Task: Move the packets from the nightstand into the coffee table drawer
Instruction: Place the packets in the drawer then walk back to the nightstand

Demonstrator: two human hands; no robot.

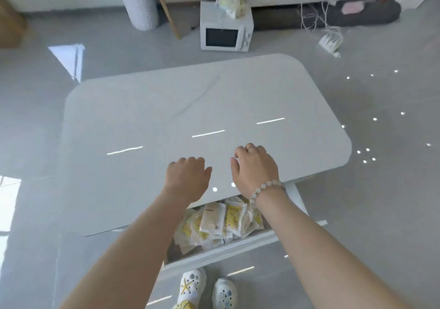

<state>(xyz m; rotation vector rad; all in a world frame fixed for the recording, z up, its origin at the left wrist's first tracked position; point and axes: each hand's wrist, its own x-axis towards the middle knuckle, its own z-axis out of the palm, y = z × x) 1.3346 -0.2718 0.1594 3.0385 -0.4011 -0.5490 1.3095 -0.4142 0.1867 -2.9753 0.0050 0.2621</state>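
Since the packets [221, 220] already lie heaped in the open drawer [221, 251], which juts out from under the near edge of the table [166, 108] toward your feet, what matters now is that the drawer sits below and behind both of your hands, back toward your body. Its long front rail runs left to right across your view, tilted slightly up to the right, and closing it would mean a push away from you, at a right angle to that rail. Your left hand [188, 177] and right hand [256, 168] both hover over or rest on the tabletop, fingers loosely curled, palms down, each grip slack and holding nothing. The right wrist, with its bead bracelet [265, 188], hangs directly above the drawer's right part, so by my judgement that hand is the nearer one to the rail, though your left forearm crosses over the drawer's left end. No nightstand shows in view, so you cannot tell whether more packets wait there. Beyond the table a small white microwave [226, 34] stands on the floor
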